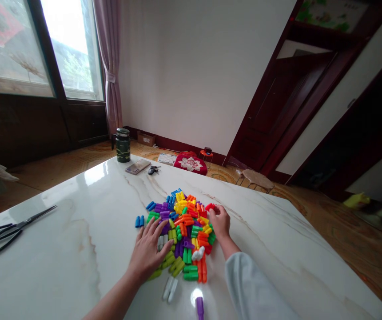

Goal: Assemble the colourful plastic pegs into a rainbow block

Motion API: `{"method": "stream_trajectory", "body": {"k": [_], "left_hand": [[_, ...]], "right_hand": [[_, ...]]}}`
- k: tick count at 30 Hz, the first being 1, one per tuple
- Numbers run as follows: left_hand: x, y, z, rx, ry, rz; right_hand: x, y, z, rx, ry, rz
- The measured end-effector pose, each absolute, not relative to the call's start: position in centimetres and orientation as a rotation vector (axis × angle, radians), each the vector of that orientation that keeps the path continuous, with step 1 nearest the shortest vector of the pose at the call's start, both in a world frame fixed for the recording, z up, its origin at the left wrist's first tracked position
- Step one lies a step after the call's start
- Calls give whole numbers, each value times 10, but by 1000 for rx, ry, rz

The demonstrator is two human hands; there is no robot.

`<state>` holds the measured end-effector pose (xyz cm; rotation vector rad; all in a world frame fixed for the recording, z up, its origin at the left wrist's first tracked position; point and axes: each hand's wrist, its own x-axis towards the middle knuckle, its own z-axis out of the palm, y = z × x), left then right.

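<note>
A heap of small coloured plastic pegs (182, 229) lies in the middle of a white marble table (77, 231). My left hand (149, 250) rests flat on the heap's left side with its fingers spread over green and purple pegs. At the heap's right edge my right hand (220, 221) pinches a red peg (210, 206). Two white pegs (170, 288) and one purple peg (199, 307) lie loose near the table's front edge.
Black scissors (9, 231) lie at the table's left. At the far edge stand a dark camouflage cup (123, 145), a phone (138, 166) and a key fob (153, 170). On the wooden floor beyond sit a red cushion (190, 162) and a low stool (256, 178).
</note>
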<state>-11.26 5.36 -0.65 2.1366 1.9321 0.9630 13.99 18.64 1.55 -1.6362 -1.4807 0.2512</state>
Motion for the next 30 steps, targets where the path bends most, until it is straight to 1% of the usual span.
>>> {"method": "stream_trajectory", "body": {"k": [2,5,7,8,12,14,23,30], "left_hand": [[-113,54,-7,2132,1933,962],[-113,54,-7,2127,1930,952],[-113,54,-7,2127,1930,949],[-113,55,-7,2126,1931,950],[-113,54,-6,2121,1934,952],[-112,54,-5,2119,1934,948],[-112,53,-5,2111,1935,929],[-112,54,-5,2115,1934,944]], "right_hand": [[122,177,26,-1455,-1518,449],[96,163,41,-1179,-1569,871],[88,161,48,-1098,-1578,1028],[87,163,50,-1128,-1585,1005],[101,187,48,-1488,-1610,567],[109,200,45,-1612,-1632,457],[91,212,46,-1936,-1836,371],[82,206,48,-1865,-1801,433]]}}
